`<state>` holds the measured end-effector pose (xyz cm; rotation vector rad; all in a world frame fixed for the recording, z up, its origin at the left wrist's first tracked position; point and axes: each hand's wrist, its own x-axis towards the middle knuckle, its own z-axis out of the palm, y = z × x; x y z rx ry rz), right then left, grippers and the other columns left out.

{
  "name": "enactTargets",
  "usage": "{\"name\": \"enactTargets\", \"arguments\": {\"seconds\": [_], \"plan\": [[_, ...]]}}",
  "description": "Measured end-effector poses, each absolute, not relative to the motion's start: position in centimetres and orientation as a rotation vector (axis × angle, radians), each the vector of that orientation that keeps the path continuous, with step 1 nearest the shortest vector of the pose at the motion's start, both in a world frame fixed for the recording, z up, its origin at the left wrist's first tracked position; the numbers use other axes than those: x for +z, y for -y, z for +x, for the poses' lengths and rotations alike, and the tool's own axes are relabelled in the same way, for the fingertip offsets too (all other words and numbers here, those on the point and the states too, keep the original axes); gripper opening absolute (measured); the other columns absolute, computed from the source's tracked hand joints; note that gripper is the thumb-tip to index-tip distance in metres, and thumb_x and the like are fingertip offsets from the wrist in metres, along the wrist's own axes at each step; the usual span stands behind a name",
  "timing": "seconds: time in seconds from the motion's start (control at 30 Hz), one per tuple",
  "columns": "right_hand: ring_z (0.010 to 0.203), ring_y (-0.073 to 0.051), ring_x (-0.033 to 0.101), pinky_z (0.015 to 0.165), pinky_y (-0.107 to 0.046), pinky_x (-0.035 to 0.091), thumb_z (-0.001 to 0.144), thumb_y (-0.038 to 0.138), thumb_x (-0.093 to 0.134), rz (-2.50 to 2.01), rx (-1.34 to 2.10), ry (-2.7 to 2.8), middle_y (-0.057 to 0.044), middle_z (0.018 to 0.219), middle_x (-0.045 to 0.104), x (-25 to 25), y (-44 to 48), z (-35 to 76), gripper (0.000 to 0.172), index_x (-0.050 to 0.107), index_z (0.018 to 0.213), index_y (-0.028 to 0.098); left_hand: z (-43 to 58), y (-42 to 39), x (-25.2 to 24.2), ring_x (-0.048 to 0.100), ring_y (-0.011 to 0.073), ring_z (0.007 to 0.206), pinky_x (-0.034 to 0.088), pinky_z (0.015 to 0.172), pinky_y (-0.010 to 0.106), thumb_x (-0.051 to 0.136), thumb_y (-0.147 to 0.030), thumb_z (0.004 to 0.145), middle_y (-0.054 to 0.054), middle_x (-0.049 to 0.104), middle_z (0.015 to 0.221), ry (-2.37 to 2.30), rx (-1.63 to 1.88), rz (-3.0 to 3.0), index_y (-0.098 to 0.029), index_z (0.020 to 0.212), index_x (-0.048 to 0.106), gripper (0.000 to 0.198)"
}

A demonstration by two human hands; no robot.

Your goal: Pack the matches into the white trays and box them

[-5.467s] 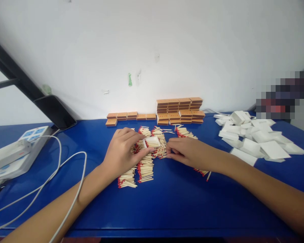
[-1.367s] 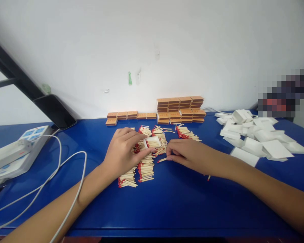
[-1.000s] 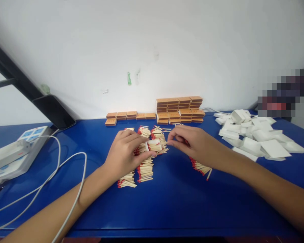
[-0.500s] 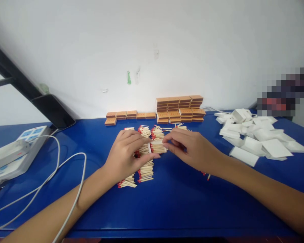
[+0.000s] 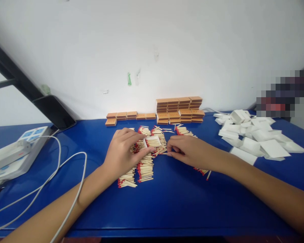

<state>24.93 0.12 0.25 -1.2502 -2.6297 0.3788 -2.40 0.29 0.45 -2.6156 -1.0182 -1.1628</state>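
Note:
My left hand (image 5: 123,153) grips a small white matchbox tray (image 5: 152,141) partly filled with matches, holding it above rows of red-tipped matches (image 5: 145,167) on the blue table (image 5: 172,199). My right hand (image 5: 190,151) rests on the table just right of the tray, fingers curled together at the edge of the match heap. Whether it holds any matches is hidden. More matches (image 5: 184,131) lie beyond it.
Stacked orange matchboxes (image 5: 179,110) and a lower row of them (image 5: 130,116) stand along the wall. A heap of white empty trays (image 5: 255,135) lies at the right. A white power strip (image 5: 15,152) with cables (image 5: 66,168) and a dark phone (image 5: 54,111) are at the left.
My right hand had lifted to the tray and touched it; now it has dropped back to the table right of the tray. My left hand keeps the tray in place.

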Motion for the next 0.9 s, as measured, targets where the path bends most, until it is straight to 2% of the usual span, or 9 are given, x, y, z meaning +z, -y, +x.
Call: {"name": "enactTargets", "arguments": {"seconds": [0.3, 0.5, 0.63, 0.73, 0.9], "plan": [[0.072, -0.016, 0.055, 0.068, -0.029, 0.038, 0.104, 0.027, 0.056, -1.234, 0.475, 2.625, -0.002, 0.084, 0.063, 0.7, 0.5, 25.1, 0.015, 0.061, 0.091, 0.021, -2.4, -0.3, 0.3, 0.068, 0.0251, 0.087, 0.049, 0.08, 0.042, 0.081, -0.051, 0.091, 0.008, 0.078, 0.093, 1.01, -1.157, -2.614, -0.015, 0.106, 0.077, 0.038], [0.073, -0.016, 0.056, 0.068, -0.029, 0.037, 0.102, 0.026, 0.059, -1.246, 0.477, 2.586, -0.001, 0.087, 0.063, -0.2, 0.9, 24.0, 0.011, 0.06, 0.093, 0.021, -2.4, -0.3, 0.3, 0.069, 0.0248, 0.09, 0.05, 0.082, 0.042, 0.082, -0.05, 0.091, 0.007, 0.079, 0.096, 1.008, -1.166, -2.611, -0.018, 0.107, 0.077, 0.036], [0.075, -0.017, 0.057, 0.069, -0.029, 0.037, 0.1, 0.031, 0.067, -1.338, 0.459, 2.574, -0.001, 0.083, 0.063, -0.1, 0.5, 24.1, 0.012, 0.062, 0.096, 0.021, -2.4, -0.3, 0.3, 0.069, 0.0249, 0.091, 0.05, 0.082, 0.042, 0.081, -0.051, 0.091, 0.007, 0.079, 0.096, 1.005, -1.165, -2.61, -0.019, 0.107, 0.077, 0.036], [0.074, -0.017, 0.058, 0.069, -0.029, 0.038, 0.102, 0.029, 0.063, -1.332, 0.484, 2.597, -0.001, 0.081, 0.064, -0.1, 0.3, 24.1, 0.013, 0.063, 0.092, 0.021, -2.4, -0.3, 0.3, 0.069, 0.0249, 0.09, 0.049, 0.081, 0.042, 0.081, -0.052, 0.091, 0.007, 0.079, 0.095, 1.004, -1.159, -2.612, -0.018, 0.106, 0.077, 0.037], [0.078, -0.019, 0.063, 0.069, -0.031, 0.04, 0.104, 0.028, 0.058, -1.322, 0.476, 2.64, -0.004, 0.09, 0.07, 0.6, 0.6, 24.6, 0.016, 0.062, 0.09, 0.021, -2.4, -0.4, 0.3, 0.07, 0.0253, 0.091, 0.05, 0.081, 0.042, 0.081, -0.052, 0.091, 0.008, 0.079, 0.096, 1.011, -1.152, -2.61, -0.018, 0.107, 0.078, 0.038]]}}
